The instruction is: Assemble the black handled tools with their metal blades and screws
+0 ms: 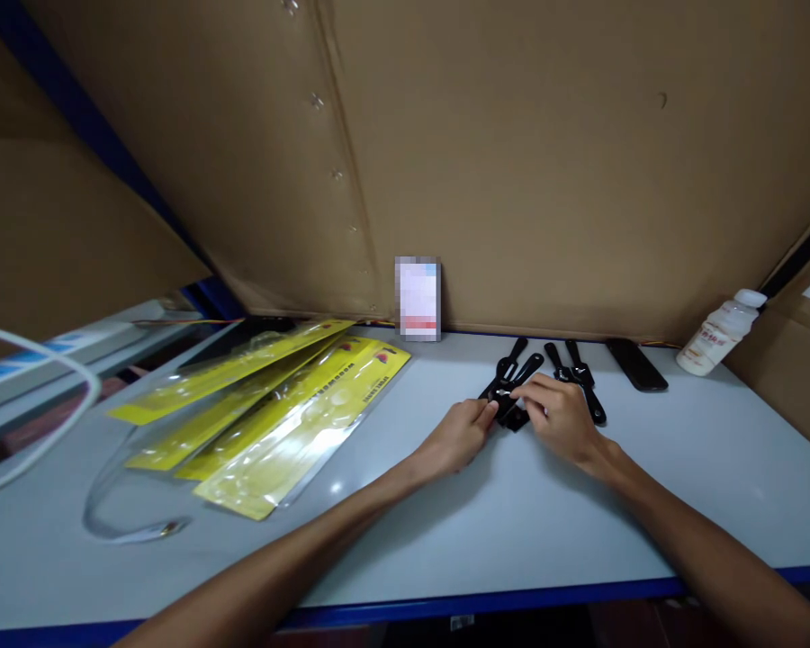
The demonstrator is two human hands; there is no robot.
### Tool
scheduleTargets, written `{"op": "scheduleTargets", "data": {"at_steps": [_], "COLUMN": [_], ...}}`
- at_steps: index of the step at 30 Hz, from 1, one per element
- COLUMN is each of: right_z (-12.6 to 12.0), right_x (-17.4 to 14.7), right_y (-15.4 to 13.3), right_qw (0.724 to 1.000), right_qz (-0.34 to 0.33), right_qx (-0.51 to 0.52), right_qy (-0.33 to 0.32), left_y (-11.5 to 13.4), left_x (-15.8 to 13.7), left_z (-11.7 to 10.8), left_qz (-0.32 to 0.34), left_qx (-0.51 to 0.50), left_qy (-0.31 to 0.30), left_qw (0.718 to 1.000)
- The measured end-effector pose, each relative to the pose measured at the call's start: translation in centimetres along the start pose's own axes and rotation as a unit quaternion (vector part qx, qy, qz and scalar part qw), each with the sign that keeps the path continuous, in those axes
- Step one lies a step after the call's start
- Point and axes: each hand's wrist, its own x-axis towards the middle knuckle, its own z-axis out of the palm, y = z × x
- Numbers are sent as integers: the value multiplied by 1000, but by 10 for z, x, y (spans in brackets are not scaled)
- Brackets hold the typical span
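My left hand (469, 430) grips a black spokeshave (527, 364) by one handle, with the thumb pressed near its middle. My right hand (559, 414) is closed, thumb and fingers pinched at the bright metal part in the tool's centre. What those fingertips hold is too small to make out. Another black spokeshave (517, 349) lies partly hidden just behind the held one. To the right of my right hand several more spokeshaves (584, 376) lie close together on the table, partly covered by that hand.
Yellow blister packages (303, 432) overlap on the left of the white table (405, 540). A white cable (118, 537) lies beside them. A phone (418, 301) leans on the cardboard wall. At right are a black flat object (636, 364) and a white bottle (719, 335).
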Motion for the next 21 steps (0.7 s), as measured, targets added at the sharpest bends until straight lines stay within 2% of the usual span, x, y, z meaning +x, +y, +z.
{"op": "scheduleTargets", "data": {"at_steps": [3, 8, 13, 18, 21], "right_z": [2, 6, 5, 5, 5], "right_x": [0, -3, -2, -3, -3], "right_y": [-2, -2, -2, -2, -1], "right_qw": [1000, 998, 998, 997, 998], "right_qz": [5, -49, -36, -72, -51], "right_qx": [17, 36, 22, 30, 18], "right_qy": [8, -4, 38, 13, 27], "left_y": [3, 13, 22, 19, 16], "left_x": [0, -2, -5, -3, -2], "left_z": [0, -1, -1, -2, -2], "left_qz": [-39, -41, -85, -83, -82], "left_qx": [68, 78, 93, 100, 100], "left_qy": [-54, -51, -59, -72, -73], "left_qw": [995, 995, 990, 989, 989]}}
